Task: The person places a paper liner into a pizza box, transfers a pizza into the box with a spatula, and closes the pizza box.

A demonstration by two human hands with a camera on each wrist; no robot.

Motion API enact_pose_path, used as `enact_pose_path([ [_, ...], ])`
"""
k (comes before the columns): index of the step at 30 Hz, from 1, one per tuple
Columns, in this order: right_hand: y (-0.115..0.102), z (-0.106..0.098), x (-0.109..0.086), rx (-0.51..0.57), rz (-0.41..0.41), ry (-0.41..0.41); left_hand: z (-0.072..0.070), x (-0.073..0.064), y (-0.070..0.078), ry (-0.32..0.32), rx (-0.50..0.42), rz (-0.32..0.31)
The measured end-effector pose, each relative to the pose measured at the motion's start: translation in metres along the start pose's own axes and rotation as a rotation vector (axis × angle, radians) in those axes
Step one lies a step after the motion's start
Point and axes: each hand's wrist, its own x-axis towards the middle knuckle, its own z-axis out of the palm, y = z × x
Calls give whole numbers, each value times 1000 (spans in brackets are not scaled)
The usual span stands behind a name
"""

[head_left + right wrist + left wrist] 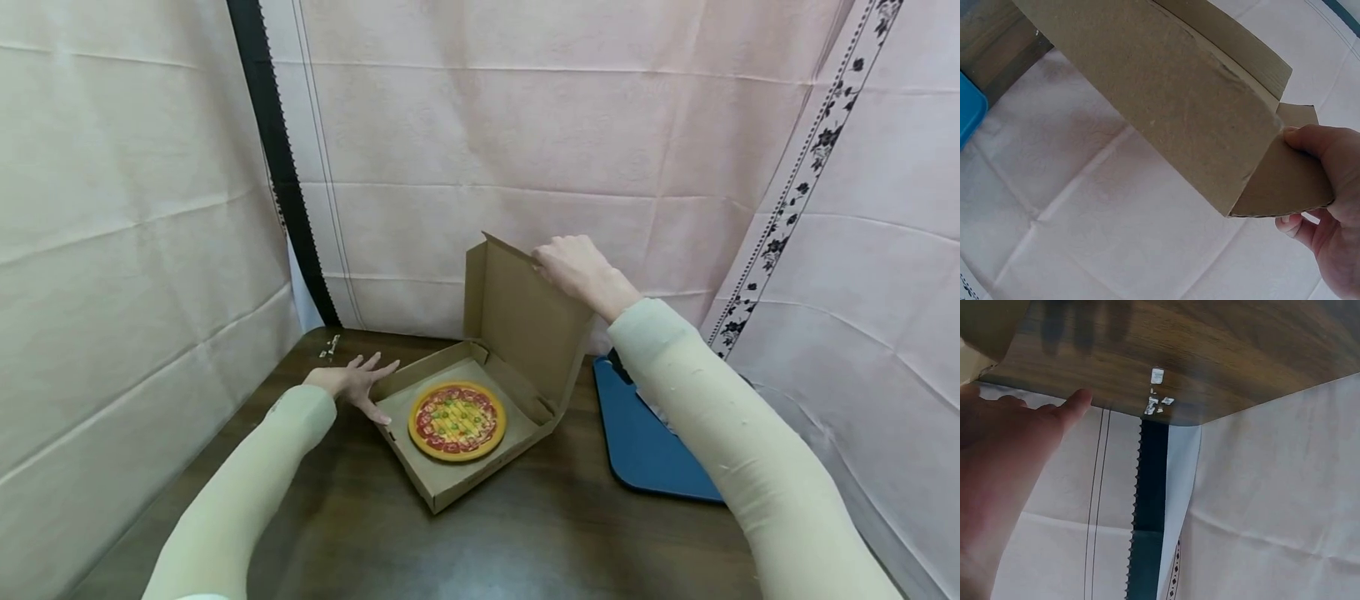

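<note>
A cardboard pizza box (431,472) stands on the dark wooden table with its lid (525,321) raised. Inside lies a round pizza (457,422) with red, yellow and green toppings. My right hand (579,268) grips the lid's upper edge. In the right wrist view, the thumb of that hand (1338,181) lies on a lid flap (1288,178) and fingers curl beneath it. With fingers spread, my left hand (354,385) rests at the box's left side wall. The left wrist view shows only part of this hand (1010,450), near the box's corner.
A blue board (652,458) lies right of the box, partly hidden by my right sleeve (720,425). Small shiny patches (328,347) mark the table's far left corner. Pale cloth curtains (390,167) hang behind the table and along both sides.
</note>
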Motion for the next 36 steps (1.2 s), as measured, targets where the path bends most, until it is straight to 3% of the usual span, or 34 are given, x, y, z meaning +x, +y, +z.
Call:
enact_pose_path([
  [9,-3,0,5,0,-14,-9,0,-10,-1,-9,16,-55],
  [12,-2,-1,7,-13,-17,-9,0,-11,4,-9,14,-34],
  [19,-1,-3,10,-39,-24,-24,0,-17,20,-19,107,-16],
  [29,-9,1,15,-72,-47,9,13,-25,37,15,201,-17],
  [36,-13,1,17,-116,-79,13,20,-30,44,36,191,-32],
])
